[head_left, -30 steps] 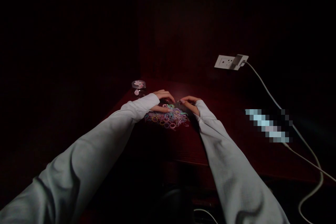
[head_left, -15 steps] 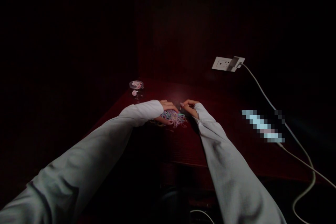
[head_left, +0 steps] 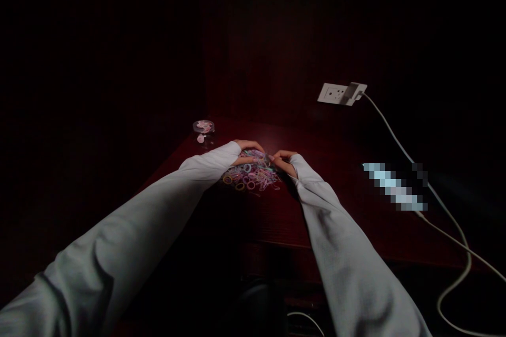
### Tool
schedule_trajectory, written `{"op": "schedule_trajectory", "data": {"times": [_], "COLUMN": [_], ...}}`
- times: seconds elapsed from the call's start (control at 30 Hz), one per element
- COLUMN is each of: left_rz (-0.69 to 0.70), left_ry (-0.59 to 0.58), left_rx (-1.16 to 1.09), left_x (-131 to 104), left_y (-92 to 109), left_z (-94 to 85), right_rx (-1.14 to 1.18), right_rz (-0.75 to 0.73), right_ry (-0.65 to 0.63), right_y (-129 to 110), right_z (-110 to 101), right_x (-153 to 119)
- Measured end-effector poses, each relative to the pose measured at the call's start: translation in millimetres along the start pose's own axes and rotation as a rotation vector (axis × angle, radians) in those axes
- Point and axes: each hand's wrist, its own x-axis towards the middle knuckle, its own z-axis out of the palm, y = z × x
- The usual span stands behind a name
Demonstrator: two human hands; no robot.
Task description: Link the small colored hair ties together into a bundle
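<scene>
A heap of colourful elastic hair ties [head_left: 256, 175], loops and loose strands in pink, purple, yellow and pale blue, lies on the dark red table. My left hand [head_left: 248, 150] rests over the heap's far left part, thumb and fingers apart, with hair ties between and below them. On the right side of the heap, my right hand [head_left: 285, 161] is closed in a pinch, its fingertips close to those of the left. Whatever it holds is too small and dark to make out.
A clear round jar [head_left: 204, 132] with pink patterns stands at the back left of the table [head_left: 237, 216]. A wall socket [head_left: 336, 94] holds a charger, whose white cable [head_left: 389, 126] runs down the right side. A blurred-out, lit device [head_left: 395, 187] lies at right.
My left hand has lifted and drawn back from the near side of the heap, baring several ring-shaped hair ties. The right hand stays pinched in nearly the same place.
</scene>
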Motion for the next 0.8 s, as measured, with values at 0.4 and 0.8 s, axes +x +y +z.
{"op": "schedule_trajectory", "data": {"times": [0.4,0.8], "left_rz": [-0.058,-0.114], "left_ry": [0.012,0.048], "left_rx": [0.033,0.096], "left_x": [-6,-9], "left_y": [9,8], "left_z": [-8.3,-11.1], "right_rx": [-0.01,0.004], "right_rz": [0.008,-0.034], "right_ry": [-0.067,-0.085], "right_y": [-6,-9], "right_z": [5,7], "right_x": [-6,-6]}}
